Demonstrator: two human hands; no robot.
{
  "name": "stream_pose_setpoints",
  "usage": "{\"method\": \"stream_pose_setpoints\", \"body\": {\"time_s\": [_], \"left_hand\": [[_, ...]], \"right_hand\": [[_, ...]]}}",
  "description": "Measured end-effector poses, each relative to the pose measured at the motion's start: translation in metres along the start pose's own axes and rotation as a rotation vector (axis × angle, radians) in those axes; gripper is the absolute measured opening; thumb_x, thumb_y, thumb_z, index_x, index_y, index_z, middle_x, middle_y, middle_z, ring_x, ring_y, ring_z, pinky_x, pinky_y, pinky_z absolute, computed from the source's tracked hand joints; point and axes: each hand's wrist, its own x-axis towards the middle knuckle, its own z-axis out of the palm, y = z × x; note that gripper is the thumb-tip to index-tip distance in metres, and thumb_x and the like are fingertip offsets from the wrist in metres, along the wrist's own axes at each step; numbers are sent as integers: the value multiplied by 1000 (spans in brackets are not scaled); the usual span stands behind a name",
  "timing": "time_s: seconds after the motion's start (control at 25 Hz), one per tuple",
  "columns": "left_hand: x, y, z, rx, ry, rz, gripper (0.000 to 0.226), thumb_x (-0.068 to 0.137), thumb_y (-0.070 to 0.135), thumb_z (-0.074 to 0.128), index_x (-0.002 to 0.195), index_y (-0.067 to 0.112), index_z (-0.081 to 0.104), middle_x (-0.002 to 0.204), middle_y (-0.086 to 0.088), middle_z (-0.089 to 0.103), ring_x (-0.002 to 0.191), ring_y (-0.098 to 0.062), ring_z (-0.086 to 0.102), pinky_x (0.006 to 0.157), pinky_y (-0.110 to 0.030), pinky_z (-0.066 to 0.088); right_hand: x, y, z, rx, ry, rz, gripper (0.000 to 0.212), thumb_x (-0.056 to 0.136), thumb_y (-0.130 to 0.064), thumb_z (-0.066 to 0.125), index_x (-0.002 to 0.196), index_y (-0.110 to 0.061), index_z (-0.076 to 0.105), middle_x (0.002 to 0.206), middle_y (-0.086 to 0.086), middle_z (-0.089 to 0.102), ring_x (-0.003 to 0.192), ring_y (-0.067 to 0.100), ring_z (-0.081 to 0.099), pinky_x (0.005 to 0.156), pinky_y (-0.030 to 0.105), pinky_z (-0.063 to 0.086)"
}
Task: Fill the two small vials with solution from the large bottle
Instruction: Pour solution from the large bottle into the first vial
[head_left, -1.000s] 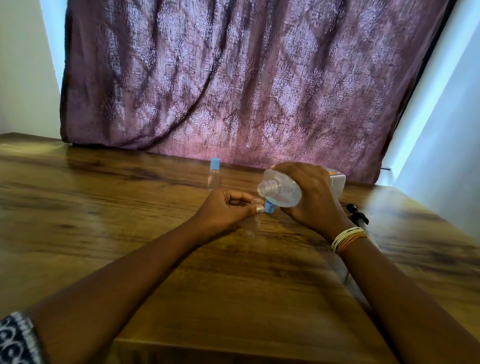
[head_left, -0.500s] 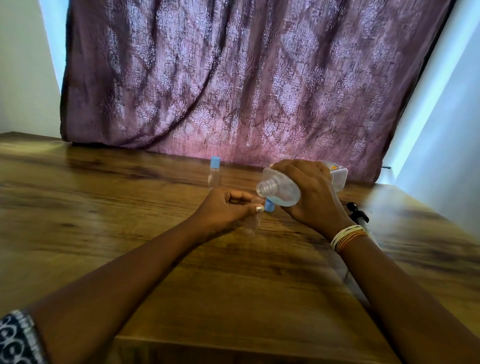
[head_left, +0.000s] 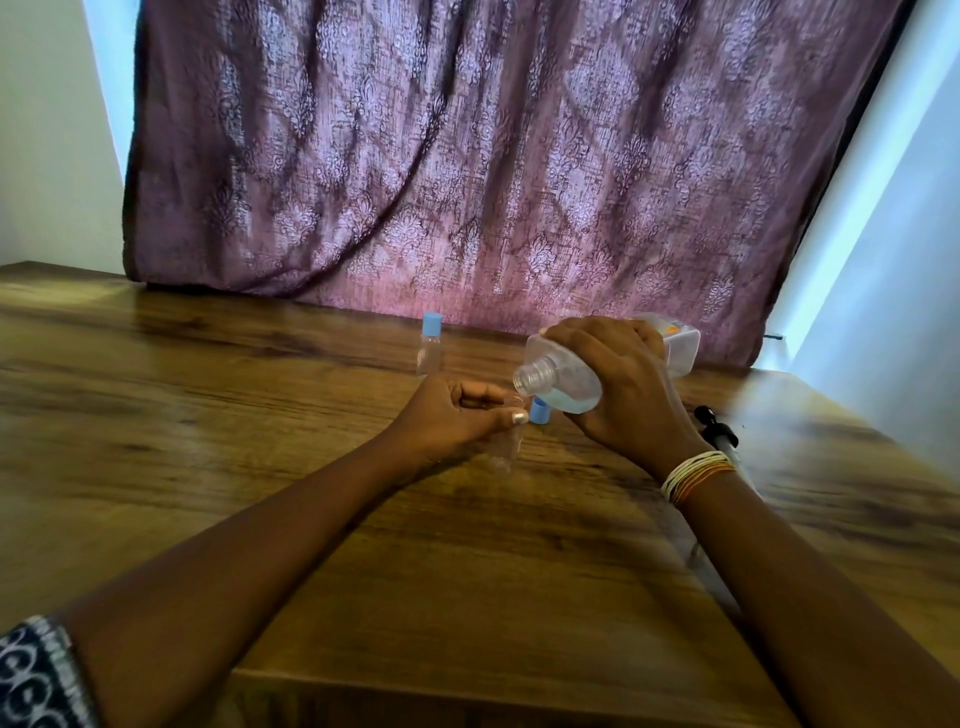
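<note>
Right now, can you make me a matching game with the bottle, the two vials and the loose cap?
Things:
1. big bottle
2. open vial
3. capped vial
4. loose cap

Where or how:
A. stands alone near the curtain
B. tilted in the right hand, mouth pointing down-left
C. lies on the table between the hands
D. held upright by the left hand

Pairs: 1-B, 2-D, 3-A, 4-C
</note>
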Motion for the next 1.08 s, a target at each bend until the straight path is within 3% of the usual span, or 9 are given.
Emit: {"method": "stream_pose_setpoints", "body": {"time_s": [0.12, 0.32, 0.72, 0.92, 1.08], "left_hand": [[0, 1, -1, 7, -2, -2, 14, 80, 6, 72, 92, 13, 76, 97, -12, 76, 90, -26, 72, 75, -34, 60], [1, -2, -2, 24, 11, 1, 15, 79, 8, 74, 93, 9, 76, 98, -19, 75, 94, -35, 71, 83, -46, 59], [2, -4, -2, 23, 22, 3, 15, 77, 9, 75, 92, 10, 76, 99, -20, 75, 96, -38, 70, 84, -46, 57], [1, -1, -2, 54, 13, 7, 16, 78, 9, 74, 94, 10, 75, 98, -16, 76, 94, -30, 72, 81, -38, 59], [1, 0, -2, 76, 15, 8, 18, 80, 9, 73, 97, 8, 75, 101, -16, 75, 97, -31, 71, 83, -41, 58]], "right_hand": [[0, 0, 0, 4, 2, -1, 45, 80, -39, 68, 120, -19, 64, 119, -2, 66, 113, 23, 61, 92, 50, 39], [0, -1, 0, -5, 19, -5, 44, 79, -34, 71, 120, -19, 64, 119, -2, 67, 114, 22, 61, 92, 49, 39], [1, 0, -1, -16, 21, 1, 44, 79, -34, 73, 119, -19, 64, 120, -3, 66, 114, 21, 60, 93, 50, 39], [0, 1, -1, -25, 26, 2, 44, 79, -35, 73, 119, -20, 64, 120, -3, 66, 114, 21, 60, 93, 49, 39], [0, 0, -1, -27, 32, 2, 45, 78, -34, 73, 120, -21, 63, 120, -4, 66, 114, 21, 60, 93, 49, 38]]}}
